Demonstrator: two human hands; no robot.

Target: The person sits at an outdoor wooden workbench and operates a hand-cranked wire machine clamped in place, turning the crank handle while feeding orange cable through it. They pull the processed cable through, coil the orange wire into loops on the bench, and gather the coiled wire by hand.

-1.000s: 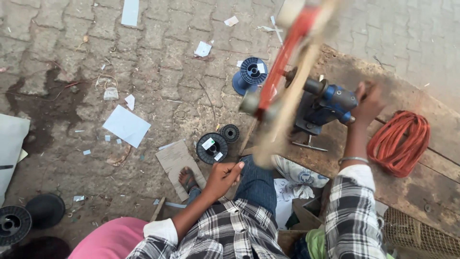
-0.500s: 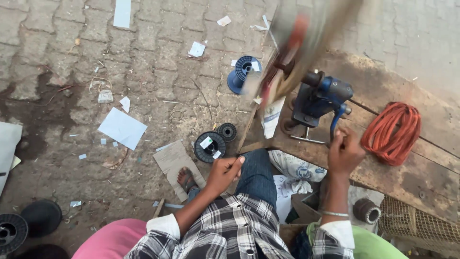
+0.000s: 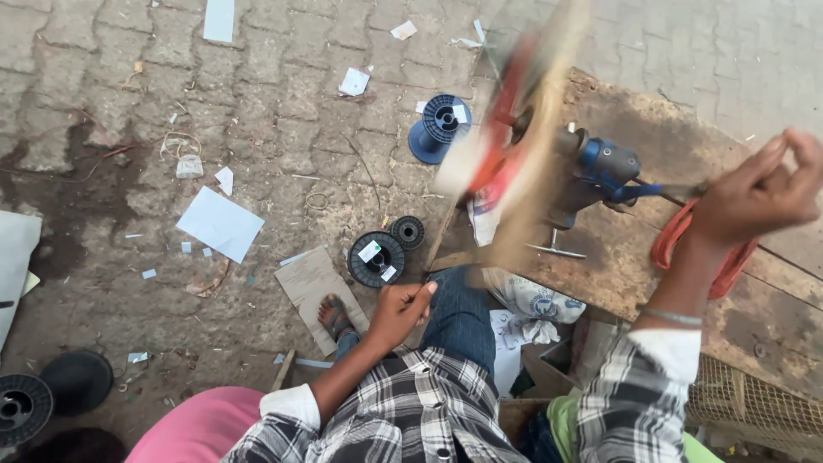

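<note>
Paving bricks littered with paper scraps (image 3: 220,223) and black spools (image 3: 375,259) are stretching away on our left. Our left hand (image 3: 399,310) is resting clenched above our knee, fingers curled on nothing we can make out. Further right, a blurred red-and-wood wheel (image 3: 514,154) is spinning on the blue winder (image 3: 600,167) clamped to the wooden bench (image 3: 634,266). Our right hand (image 3: 759,193) is gripping its crank handle beside an orange cord coil (image 3: 729,266).

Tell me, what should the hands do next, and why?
Probably carry the crank round again. The right hand is up by the handle of the blue winder and the wheel is a spinning blur. The left hand looks pinched near the knee, maybe on a wire too thin to see.
</note>
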